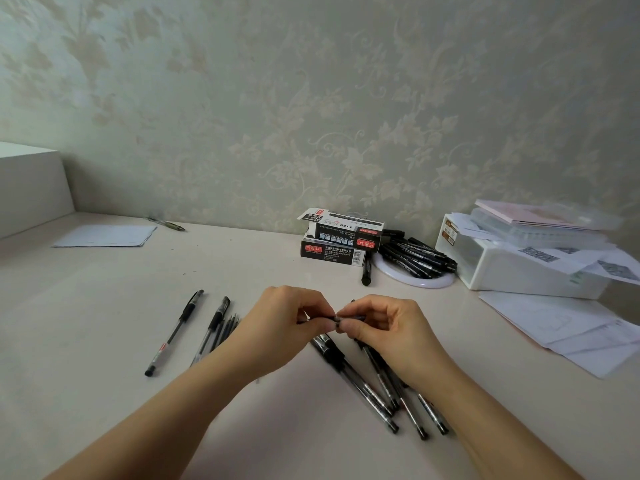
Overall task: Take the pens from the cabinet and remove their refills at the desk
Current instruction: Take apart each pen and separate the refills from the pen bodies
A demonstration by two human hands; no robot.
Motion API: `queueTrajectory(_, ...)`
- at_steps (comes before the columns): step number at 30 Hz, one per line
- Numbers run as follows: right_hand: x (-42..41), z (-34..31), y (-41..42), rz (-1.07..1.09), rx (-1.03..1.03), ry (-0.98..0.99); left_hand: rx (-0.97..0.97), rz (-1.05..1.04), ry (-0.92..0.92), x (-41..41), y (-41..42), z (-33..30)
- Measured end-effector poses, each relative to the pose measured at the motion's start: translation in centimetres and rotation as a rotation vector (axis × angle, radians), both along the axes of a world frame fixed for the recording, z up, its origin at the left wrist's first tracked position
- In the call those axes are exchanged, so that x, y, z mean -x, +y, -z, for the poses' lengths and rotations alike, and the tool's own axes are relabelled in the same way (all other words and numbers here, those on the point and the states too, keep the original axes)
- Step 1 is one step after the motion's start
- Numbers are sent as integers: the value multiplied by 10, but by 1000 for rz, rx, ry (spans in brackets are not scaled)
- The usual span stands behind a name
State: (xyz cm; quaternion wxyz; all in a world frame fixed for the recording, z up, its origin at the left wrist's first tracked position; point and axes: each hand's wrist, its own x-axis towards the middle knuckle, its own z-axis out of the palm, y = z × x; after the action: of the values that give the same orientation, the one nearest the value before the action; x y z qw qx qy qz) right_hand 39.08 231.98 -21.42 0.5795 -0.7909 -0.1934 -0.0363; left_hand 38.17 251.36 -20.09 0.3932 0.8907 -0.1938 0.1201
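- Up close, my left hand (291,318) and right hand (375,323) met above the bench (104,306), each pinching one end of a single pen (335,319) held level between them.
- Both hands had fingers curled round that pen; most of it was hidden, with only a dark middle section showing between the fingertips.
- Left of my left wrist lay two pens (175,332) side by side on the bench, tips pointing away from me.
- Just beside them sat a small bunch of refills (228,329), partly covered by my left hand.
- Under and beyond my right wrist lay a loose pile of pens (367,386), crossing one another, ends toward me.
- Farther back stood two stacked boxes (341,242), the upper one with its flap open.
- Right of the boxes, a heap of markers (415,258) rested on a white ring (415,280); one marker lay off it by the lower box.
- A white bin (519,268) stood at the right with papers on top, and more papers (571,330) lay in front of it.
- Far left, a sheet (104,235) lay flat, with a lone pen (166,223) near the wall.
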Motion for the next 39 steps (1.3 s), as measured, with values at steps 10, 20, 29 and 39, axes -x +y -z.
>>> queueTrajectory(10,1,-2,-2,0,21,-12,28,5,-4,2,-1,-1)
queueTrajectory(20,0,-8,7,52,-106,-80,108,-91,-160,7,-12,-3)
queueTrajectory(29,-2,0,-2,344,347,-179,-242,-652,-10,-12,59,-8)
queueTrajectory(39,7,8,12,266,641,-246,-492,-755,260,-19,86,1)
